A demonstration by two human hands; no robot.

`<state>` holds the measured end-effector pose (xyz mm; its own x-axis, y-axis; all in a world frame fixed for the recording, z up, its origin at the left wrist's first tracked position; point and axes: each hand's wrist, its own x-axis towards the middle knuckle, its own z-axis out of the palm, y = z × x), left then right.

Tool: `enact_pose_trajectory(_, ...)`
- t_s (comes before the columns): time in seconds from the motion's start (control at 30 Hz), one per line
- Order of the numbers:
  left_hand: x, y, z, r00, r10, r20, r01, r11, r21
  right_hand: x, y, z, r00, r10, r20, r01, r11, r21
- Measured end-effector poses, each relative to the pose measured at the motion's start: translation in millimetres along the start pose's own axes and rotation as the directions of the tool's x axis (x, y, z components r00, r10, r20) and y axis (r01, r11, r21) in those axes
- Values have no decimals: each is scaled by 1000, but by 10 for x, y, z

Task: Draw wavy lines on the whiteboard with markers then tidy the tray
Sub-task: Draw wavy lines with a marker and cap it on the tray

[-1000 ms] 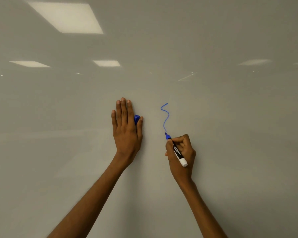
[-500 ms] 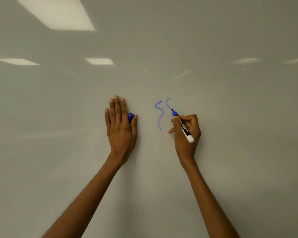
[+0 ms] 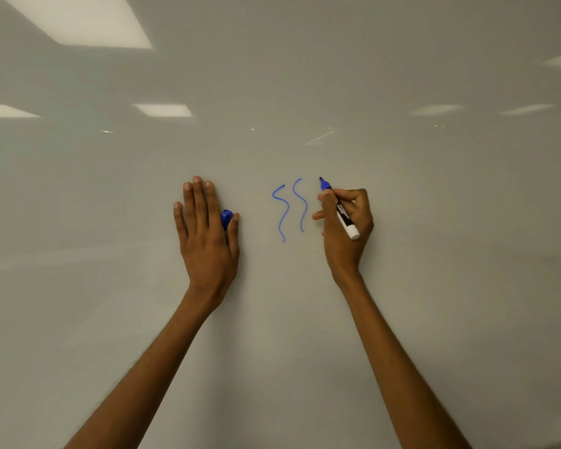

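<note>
Only the head view to go on, so here's what I've got from it.

My right hand (image 3: 344, 228) is clamped on the blue marker (image 3: 339, 209), with thumb and fingers curled round the barrel. Its long axis runs diagonally, with the tip up and to the left of the knuckles and the white butt end down to the right. The tip sits just to the right of the second wavy line (image 3: 300, 204), about level with the tops of both lines. I can't tell if it's actually touching the whiteboard (image 3: 434, 286).

The first wavy line (image 3: 281, 212) is further left, so both lines lie between my hands. My left hand (image 3: 208, 231) lies flat on the board with straight fingers, well apart from the right. Its thumb pins the blue cap (image 3: 226, 218) against the side of the index finger.

My read is that a third line comes next. The stroke would run down from the tip toward my right wrist, parallel to the other two. The right hand is obviously the near one for that.

The tray isn't in shot, so the tidying part isn't started as far as I can see.
</note>
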<state>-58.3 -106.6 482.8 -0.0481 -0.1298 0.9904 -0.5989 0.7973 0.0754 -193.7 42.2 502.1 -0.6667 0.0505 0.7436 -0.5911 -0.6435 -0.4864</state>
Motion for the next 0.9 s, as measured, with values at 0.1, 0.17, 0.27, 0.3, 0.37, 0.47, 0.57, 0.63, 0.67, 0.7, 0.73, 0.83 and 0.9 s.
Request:
enact_pose_trajectory(0.1, -5, -9, -4, 1000, 9, -11, -9, 1000, -6, -99, 44, -18, 999, 13, 47, -12, 1000, -22)
enact_pose_trajectory(0.17, -8, -10, -2, 1000, 12, -12, -12, 1000, -10, -194, 89, -92, 999, 46, -1, -46, 999, -11)
enact_pose_trajectory(0.27, -8, -7, 3, 1000, 3, -13, -3, 1000, -13, -316, 154, -203, 997, 74, -36, -75, 997, -11)
enact_pose_trajectory(0.3, -6, -5, 2, 1000, 2, -14, -2, 1000, -14, -351, 169, -230, 996, 79, -31, -79, 997, -19)
enact_pose_trajectory(0.37, -8, -10, 3, 1000, 5, -8, -5, 1000, -20, -415, 189, -273, 994, 101, -42, -102, 995, -18)
enact_pose_trajectory(0.47, -15, -22, 4, 1000, 13, 10, -13, 1000, -20, -500, 197, -298, 991, 127, -29, -128, 991, -32)
enact_pose_trajectory(0.57, -14, -33, 0, 1000, 23, 22, -22, 1000, -22, -560, 175, -307, 990, 139, -15, -139, 989, -41)
enact_pose_trajectory(0.63, -18, -43, -11, 1000, 27, 16, -26, 997, -75, -606, 134, -313, 989, 144, -30, -145, 989, -4)
enact_pose_trajectory(0.67, -25, -46, -10, 999, 32, 4, -31, 993, -113, -643, 105, -315, 988, 149, -36, -148, 989, 26)
enact_pose_trajectory(0.7, -29, -45, -13, 999, 38, -11, -39, 989, -144, -695, 69, -312, 987, 156, -41, -153, 987, 55)
enact_pose_trajectory(0.73, -27, -40, -24, 999, 43, -25, -47, 985, -166, -757, 31, -305, 986, 162, -44, -158, 984, 77)
enact_pose_trajectory(0.83, -8, 18, -118, 1000, -4, -18, -1, 965, -263, -948, -71, -270, 983, 181, -19, -178, 978, 111)
enact_pose_trajectory(0.9, -19, 53, -215, 996, -82, 45, 93, 927, -363, -1042, -124, -238, 980, 197, 36, -200, 973, 120)
